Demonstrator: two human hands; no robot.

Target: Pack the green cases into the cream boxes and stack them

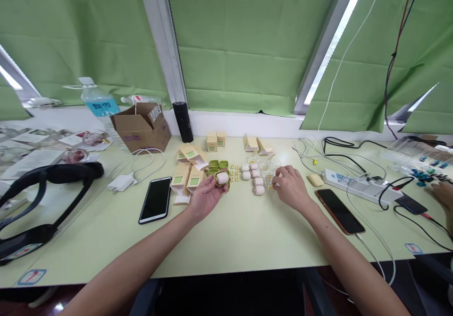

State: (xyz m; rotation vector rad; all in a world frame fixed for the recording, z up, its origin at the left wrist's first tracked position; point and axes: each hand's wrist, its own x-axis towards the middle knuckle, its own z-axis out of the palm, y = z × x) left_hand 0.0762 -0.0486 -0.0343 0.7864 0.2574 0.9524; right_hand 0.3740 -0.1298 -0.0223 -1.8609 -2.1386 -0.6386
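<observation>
My left hand [207,199] is closed around a small green square cup [217,182] with a pale pink rounded block [222,178] in it. On the right, my right hand [290,188] pinches a small clear plastic piece [269,182] beside a cluster of similar clear pieces [272,164]. Between my hands stand rows of white and pale pink rounded blocks [255,175]. Several tiny yellow pieces [235,172] lie in lines to their left. More green cups [214,164] sit just behind my left hand, which partly hides them.
Small cardboard boxes [181,174] pile up left of the cups. A phone [155,200] lies left, another phone [339,210] right, near a power strip [361,186] with cables. A brown carton [141,129] and black bottle [182,121] stand behind. Another person's hand [444,193] is far right.
</observation>
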